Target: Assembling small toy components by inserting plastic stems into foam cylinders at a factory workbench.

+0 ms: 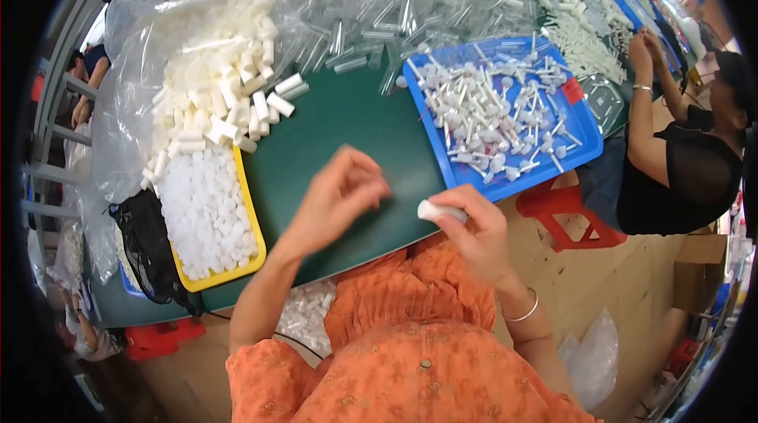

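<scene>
In my right hand [483, 235] is a short tube [442, 212] with a white end pointing left. Thumb and fingers are wrapped round its greyish, see-through-looking body. To the left of it, over the green tabletop [347, 127], hovers my left hand [339, 200]. Its fingers are curled and smeared by motion, so whether anything sits between them cannot be told. Nearest that hand on the left is a yellow-rimmed tray [254, 221] full of small white caps [207, 214]. White foam-like cylinders [237, 107] are heaped behind the tray.
A blue tray [586, 146] of white sticks with translucent heads [497, 111] stands at the right. Clear tubes [371, 32] and plastic bags lie along the back. A black mesh bag [150, 245] hangs at the left edge. Another person [679, 162] works at the far right beside a red stool [564, 214].
</scene>
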`<action>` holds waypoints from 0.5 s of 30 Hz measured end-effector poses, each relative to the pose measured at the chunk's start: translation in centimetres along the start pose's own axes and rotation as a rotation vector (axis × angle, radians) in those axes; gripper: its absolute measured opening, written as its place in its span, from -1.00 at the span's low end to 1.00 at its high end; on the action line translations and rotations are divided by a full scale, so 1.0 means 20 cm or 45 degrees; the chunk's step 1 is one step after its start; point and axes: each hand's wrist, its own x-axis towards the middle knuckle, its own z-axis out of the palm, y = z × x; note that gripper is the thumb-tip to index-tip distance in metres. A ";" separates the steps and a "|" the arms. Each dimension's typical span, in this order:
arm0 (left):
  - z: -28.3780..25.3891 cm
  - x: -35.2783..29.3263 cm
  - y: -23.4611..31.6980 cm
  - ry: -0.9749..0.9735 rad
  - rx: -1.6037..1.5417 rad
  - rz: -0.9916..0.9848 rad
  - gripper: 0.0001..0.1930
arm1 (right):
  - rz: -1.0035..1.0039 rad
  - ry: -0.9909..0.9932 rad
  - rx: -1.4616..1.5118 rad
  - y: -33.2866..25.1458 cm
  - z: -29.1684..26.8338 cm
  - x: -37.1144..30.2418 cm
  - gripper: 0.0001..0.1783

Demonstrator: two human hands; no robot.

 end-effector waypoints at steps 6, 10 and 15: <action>0.16 -0.23 -0.09 -0.208 -0.242 -0.179 -0.66 | -0.043 -0.163 0.014 0.08 0.06 -0.03 -0.81; 0.14 -0.27 -0.11 -0.287 -0.096 -0.299 -0.68 | -0.067 -0.220 -0.165 0.07 0.07 -0.07 -0.82; 0.14 -0.30 -0.11 -0.307 -0.201 -0.329 -0.69 | -0.078 -0.183 -0.201 0.04 0.10 -0.08 -0.80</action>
